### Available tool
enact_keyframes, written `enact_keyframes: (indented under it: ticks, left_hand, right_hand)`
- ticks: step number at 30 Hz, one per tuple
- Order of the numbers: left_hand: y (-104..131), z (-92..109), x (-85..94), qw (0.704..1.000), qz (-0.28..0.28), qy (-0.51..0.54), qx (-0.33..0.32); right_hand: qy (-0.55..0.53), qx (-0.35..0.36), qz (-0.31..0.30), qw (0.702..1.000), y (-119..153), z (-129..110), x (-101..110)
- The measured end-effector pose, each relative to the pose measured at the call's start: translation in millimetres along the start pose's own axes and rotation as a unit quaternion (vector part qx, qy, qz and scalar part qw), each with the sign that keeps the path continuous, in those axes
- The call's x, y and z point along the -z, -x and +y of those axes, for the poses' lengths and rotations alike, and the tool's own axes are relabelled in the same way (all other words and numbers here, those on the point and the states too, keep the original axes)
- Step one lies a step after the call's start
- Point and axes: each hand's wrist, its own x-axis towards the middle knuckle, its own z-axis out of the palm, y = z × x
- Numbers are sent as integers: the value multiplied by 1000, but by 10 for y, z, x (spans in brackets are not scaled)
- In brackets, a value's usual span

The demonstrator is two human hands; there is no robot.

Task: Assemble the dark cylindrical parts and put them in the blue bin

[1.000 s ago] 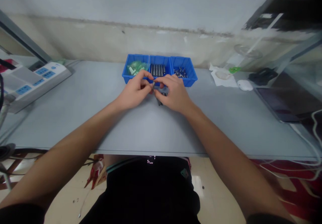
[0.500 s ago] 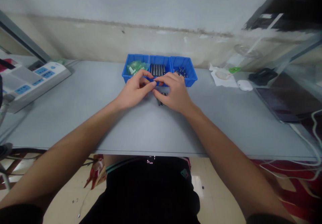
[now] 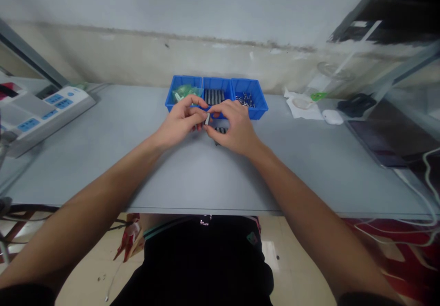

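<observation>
Nearest on my feed is 1 table (image 3: 206, 177). Over it I have the left hand (image 3: 179, 120) with thumb and fingers closed on 1 small grey piece (image 3: 207, 119), and the right hand (image 3: 236, 126) meeting it, thumb and forefinger at the piece's ends; I cannot tell whether those 2 grip. I judge the step to be handling this piece between the fingertips; the next move calls for a steady left pinch and light right fingers. Partly behind the right hand lie dark pieces (image 3: 222, 130) on the table, too covered to count. Beyond stand 3 blue bins (image 3: 245, 86): the left bin (image 3: 187, 80) with 1 green bag (image 3: 185, 89), the middle bin (image 3: 217, 84) with about 6 grey bars (image 3: 213, 97), the right bin (image 3: 255, 113) with metal bits (image 3: 245, 99) I can't count.
</observation>
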Motion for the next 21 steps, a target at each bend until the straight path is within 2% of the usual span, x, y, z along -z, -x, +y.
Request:
enact_keyframes:
  ticks: [6, 10, 17, 19, 21]
  left_hand:
    - [2, -16, 0, 1000, 10, -5, -6]
    - [-11, -34, 27, 1000, 6, 2, 4]
    - [7, -5, 26, 998, -29, 41, 26]
    - [13, -14, 17, 1000, -10, 21, 16]
    - [16, -37, 20, 998, 38, -43, -19]
  right_hand:
    - [11, -12, -3, 1000, 0, -12, 3]
    - [-11, -15, -11, 1000, -8, 78, -2]
    - [-44, 33, 3, 998, 35, 211, -23]
    - [-29, 29, 14, 999, -21, 251, 69]
    - [15, -8, 14, 1000, -166, 331, 225]
